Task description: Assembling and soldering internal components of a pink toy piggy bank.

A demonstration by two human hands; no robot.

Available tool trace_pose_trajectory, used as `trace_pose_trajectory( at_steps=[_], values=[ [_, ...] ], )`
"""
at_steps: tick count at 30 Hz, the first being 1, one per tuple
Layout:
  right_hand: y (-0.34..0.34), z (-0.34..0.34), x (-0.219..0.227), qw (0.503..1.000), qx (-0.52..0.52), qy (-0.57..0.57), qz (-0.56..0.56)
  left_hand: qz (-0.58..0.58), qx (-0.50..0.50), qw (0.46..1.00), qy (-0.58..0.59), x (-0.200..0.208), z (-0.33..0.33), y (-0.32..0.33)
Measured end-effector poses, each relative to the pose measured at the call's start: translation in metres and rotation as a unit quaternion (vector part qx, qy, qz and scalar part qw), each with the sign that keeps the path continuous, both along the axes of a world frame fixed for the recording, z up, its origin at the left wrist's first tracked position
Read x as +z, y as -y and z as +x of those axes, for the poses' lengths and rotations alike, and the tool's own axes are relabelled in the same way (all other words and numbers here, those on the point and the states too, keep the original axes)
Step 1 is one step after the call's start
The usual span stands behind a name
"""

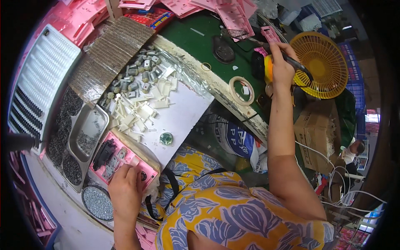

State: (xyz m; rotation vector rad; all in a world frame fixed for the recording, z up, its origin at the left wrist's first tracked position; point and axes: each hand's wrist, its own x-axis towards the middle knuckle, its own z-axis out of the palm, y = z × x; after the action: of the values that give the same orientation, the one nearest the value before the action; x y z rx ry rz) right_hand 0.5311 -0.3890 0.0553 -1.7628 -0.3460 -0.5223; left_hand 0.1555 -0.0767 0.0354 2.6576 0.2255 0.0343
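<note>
My left hand (126, 187) lies over the near edge of a pink plastic casing (151, 167), its bent fingers gripping it. Grey plastic parts (116, 161) and a black moulded part (104, 154) sit inside the casing; my fingers hide some of its inside. My right hand (283, 68) is raised at the far right, closed around a black stick-shaped tool (296, 63), whose exact kind I cannot make out. Just beyond that hand is a small pink plastic piece (271, 34). A yellow round-grilled fan (321, 62) stands beside it.
Small motors (146, 73) and white plastic parts (135, 114) are heaped on the white board (183, 116). A metal tray (87, 133) and a round dish of screws (98, 203) stand at left. A tape roll (241, 90) lies on the green bench (191, 35); a carton (314, 133) stands right.
</note>
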Motion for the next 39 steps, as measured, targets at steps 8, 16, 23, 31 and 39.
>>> trace_pose_trajectory(
  at_steps=[8, 16, 23, 31, 39],
  values=[
    [-0.006, 0.002, -0.026, 0.905, 0.097, -0.312, 0.273, -0.08, 0.121, 0.988, 0.046, 0.003, -0.007, 0.012],
    [-0.085, -0.149, -0.041, 0.847, 0.397, -0.337, 0.105, -0.057, 0.117, 0.986, 0.101, -0.022, -0.02, 0.01],
    [-0.165, -0.226, -0.041, 0.768, 0.579, 0.088, -0.258, -0.224, 0.194, 0.948, 0.119, -0.021, -0.043, 0.017],
    [-0.177, -0.256, -0.043, 0.79, 0.48, 0.073, -0.375, 0.044, 0.14, 0.969, 0.201, -0.015, -0.014, -0.011],
    [-0.234, -0.216, -0.052, 0.814, 0.457, 0.094, -0.346, 0.123, 0.101, 0.975, 0.153, -0.024, -0.018, -0.056]
  ],
)
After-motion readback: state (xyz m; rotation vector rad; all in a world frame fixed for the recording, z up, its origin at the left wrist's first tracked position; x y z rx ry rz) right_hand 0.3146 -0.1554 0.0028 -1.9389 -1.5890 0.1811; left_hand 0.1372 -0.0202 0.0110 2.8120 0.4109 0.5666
